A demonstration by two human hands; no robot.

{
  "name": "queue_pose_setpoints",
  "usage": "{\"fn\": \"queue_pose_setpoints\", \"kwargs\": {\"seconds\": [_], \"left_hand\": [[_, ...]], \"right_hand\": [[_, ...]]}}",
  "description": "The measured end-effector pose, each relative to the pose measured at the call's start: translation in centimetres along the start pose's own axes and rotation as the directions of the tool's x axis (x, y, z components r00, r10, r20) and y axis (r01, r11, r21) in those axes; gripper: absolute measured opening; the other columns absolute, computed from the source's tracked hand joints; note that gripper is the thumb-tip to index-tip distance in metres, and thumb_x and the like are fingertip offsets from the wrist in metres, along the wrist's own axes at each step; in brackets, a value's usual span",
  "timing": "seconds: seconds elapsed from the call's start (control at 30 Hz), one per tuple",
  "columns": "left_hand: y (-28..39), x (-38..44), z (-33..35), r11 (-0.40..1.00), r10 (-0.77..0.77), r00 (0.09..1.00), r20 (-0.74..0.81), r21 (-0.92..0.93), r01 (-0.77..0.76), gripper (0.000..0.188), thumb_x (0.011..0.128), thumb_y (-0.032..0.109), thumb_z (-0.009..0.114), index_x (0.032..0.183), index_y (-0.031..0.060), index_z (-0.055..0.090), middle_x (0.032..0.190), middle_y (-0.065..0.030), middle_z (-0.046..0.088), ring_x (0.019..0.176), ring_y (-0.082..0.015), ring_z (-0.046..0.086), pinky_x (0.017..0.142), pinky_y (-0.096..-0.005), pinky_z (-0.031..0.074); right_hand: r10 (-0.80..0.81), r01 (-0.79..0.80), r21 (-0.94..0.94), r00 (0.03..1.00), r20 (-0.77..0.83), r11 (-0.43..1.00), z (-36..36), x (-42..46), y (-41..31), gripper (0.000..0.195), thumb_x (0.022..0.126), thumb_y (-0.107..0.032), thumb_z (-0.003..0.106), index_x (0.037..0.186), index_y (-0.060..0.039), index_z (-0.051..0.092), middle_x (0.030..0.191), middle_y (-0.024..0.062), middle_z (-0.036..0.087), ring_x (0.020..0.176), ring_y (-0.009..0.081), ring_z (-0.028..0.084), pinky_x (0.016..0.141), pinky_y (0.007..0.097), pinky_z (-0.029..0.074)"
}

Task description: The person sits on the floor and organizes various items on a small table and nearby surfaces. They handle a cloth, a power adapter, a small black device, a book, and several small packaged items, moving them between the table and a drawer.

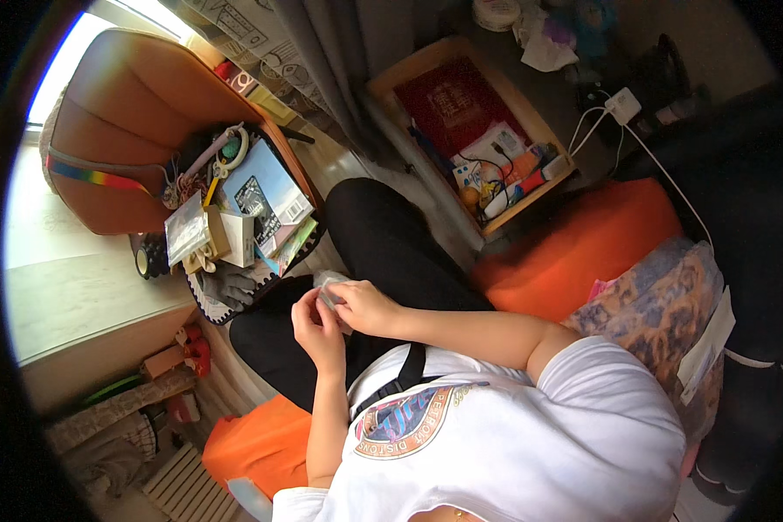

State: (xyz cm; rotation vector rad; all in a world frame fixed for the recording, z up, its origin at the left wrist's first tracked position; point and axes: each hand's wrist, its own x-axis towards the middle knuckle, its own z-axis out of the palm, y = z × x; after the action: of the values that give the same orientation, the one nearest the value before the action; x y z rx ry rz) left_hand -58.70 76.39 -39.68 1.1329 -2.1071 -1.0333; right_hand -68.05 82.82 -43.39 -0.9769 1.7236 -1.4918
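Note:
Above my lap, both hands are close together on a small piece of clear plastic, which looks like a little bag. My right hand grips it from the right with thumb and fingers. The fingertips of my left hand pinch its near side. Whatever may be inside the plastic is too small and covered by my fingers to tell. My legs in black trousers are spread beneath the hands.
An orange-brown chair at left holds books, small boxes, scissors and a grey glove. An open wooden drawer at upper right contains a red booklet and cables. A white charger trails cords.

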Motion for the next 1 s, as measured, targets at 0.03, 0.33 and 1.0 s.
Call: {"fn": "queue_pose_setpoints", "kwargs": {"seconds": [0.03, 0.33, 1.0], "left_hand": [[-0.3, -0.1, -0.3, 0.992, -0.095, 0.995, 0.022, -0.087, 0.096, 0.011, 0.092, 0.001, 0.053, 0.098, -0.0024, 0.062, 0.083, -0.0034, 0.053, 0.061, -0.0060, 0.050, 0.052, -0.0206, 0.041], [-0.1, 0.1, -1.0, 0.986, 0.145, 0.989, 0.015, -0.085, -0.143, 0.013, 0.095, 0.003, 0.050, 0.103, -0.0006, 0.060, 0.084, -0.0018, 0.054, 0.057, -0.0045, 0.049, 0.049, -0.0186, 0.039], [-7.5, -12.5, -39.5, 0.055, 0.045, 0.701, -0.712, 0.702, 0.710, 0.025, 0.095, 0.017, 0.044, 0.115, 0.0091, 0.057, 0.102, -0.0137, 0.052, 0.082, -0.0320, 0.058, 0.070, -0.0422, 0.048]], "right_hand": [[-0.123, 0.123, -0.037, 0.992, 0.007, 0.992, -0.2, -0.1, 0.0, 0.009, 0.080, -0.007, 0.058, 0.077, 0.0010, 0.060, 0.088, 0.0166, 0.064, 0.082, 0.0329, 0.064, 0.067, 0.0422, 0.052], [-0.219, 0.232, -0.261, 0.972, 0.079, 0.937, -0.8, -0.6, -1.3, 0.009, 0.077, -0.009, 0.062, 0.084, -0.0029, 0.063, 0.087, 0.0134, 0.060, 0.076, 0.0314, 0.064, 0.065, 0.0395, 0.053], [-0.498, 0.142, -0.548, 0.641, -0.584, 0.825, -16.4, 3.9, 1.7, 0.021, 0.082, 0.003, 0.054, 0.100, -0.0043, 0.063, 0.099, 0.0103, 0.058, 0.093, 0.0272, 0.058, 0.080, 0.0359, 0.047]]}}
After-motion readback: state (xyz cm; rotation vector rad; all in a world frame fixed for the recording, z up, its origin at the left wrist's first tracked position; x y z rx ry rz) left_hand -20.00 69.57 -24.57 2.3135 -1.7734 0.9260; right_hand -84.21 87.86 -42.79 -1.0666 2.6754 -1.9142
